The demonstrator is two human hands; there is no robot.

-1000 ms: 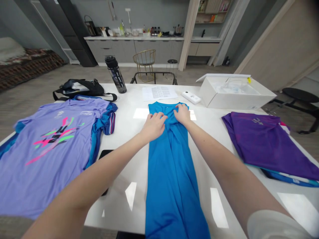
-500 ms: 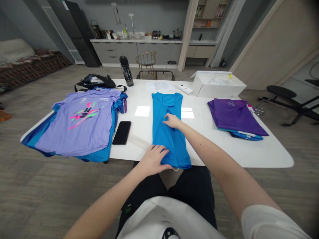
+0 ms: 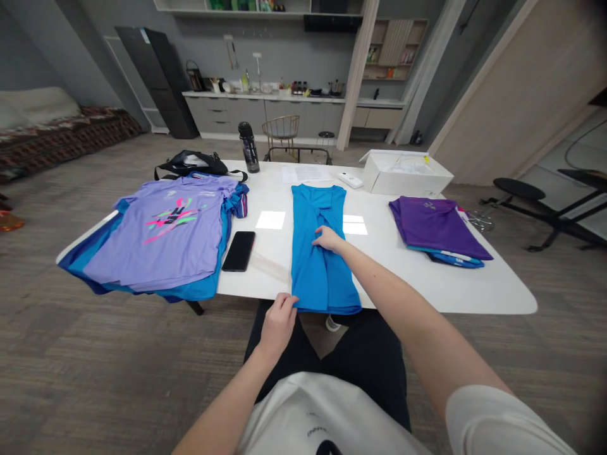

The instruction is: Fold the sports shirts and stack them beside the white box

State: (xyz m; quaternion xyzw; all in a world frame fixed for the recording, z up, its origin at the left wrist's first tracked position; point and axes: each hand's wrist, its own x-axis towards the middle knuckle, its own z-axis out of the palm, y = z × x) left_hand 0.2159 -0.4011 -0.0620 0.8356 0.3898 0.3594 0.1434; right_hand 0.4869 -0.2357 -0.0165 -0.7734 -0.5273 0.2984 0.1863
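Observation:
A blue T-shirt [image 3: 310,272], folded into a long narrow strip, lies in front of me with its hem at the table's near edge. At the hem's left corner, my left hand [image 3: 279,319] is closed, pinching the cloth between thumb and fingers. My right hand [image 3: 331,240] rests on the middle of the strip, thumb and fingers slightly apart and touching the fabric; its underside is hidden. Left of the strip lies a black phone [image 3: 239,251]. Spread out farther left, a lilac T-shirt [image 3: 161,240] with a bright print tops a pile of blue shirts.
Folded purple clothing [image 3: 436,224] lies on a blue-and-white piece at the right of the white table [image 3: 455,291]. Toward the back are a white box [image 3: 408,177], a white remote-like device [image 3: 351,181], papers [image 3: 306,174], a black bottle [image 3: 249,148] and a black bag [image 3: 194,164].
My left hand has moved from lying spread on the shirt's lower part to pinching the hem's left corner. My right hand stays on the middle. The head view has tilted up.

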